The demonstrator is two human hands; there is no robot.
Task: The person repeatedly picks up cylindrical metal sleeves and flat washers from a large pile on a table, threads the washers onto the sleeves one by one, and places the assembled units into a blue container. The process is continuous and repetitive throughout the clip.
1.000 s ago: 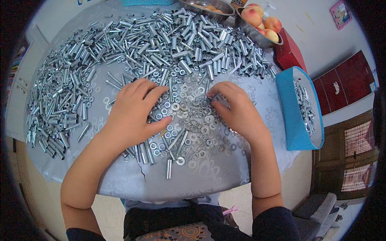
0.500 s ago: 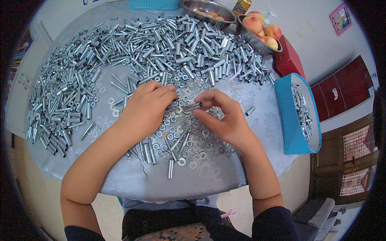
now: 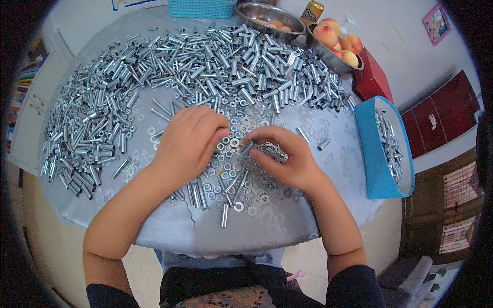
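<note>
My right hand (image 3: 288, 160) pinches a short silver metal sleeve (image 3: 247, 148) between thumb and fingers, tilted just above the flat washers (image 3: 239, 206) spread on the table. Opposite it, my left hand (image 3: 191, 141) is curled, fingertips pressed together beside some nuts (image 3: 234, 141); whatever they hold, if anything, is hidden. Several loose sleeves and bolts lie by my left wrist, one upright-looking sleeve (image 3: 224, 215) nearest to me. A large heap of sleeves and bolts (image 3: 205, 61) curves around the far and left sides.
A blue fabric bin (image 3: 371, 149) with assembled-looking metal pieces stands at the right edge. Behind it are a red box (image 3: 371, 77), a steel bowl of peaches (image 3: 336, 62), a can (image 3: 312, 11), another steel bowl (image 3: 272, 10) and a light-blue basket (image 3: 199, 8).
The right hand has lowered slightly and tilted the sleeve, drawing its fingers closer to it. A loose sleeve beyond that hand now shows. The left fingers have curled inward. The whole view has shifted slightly.
</note>
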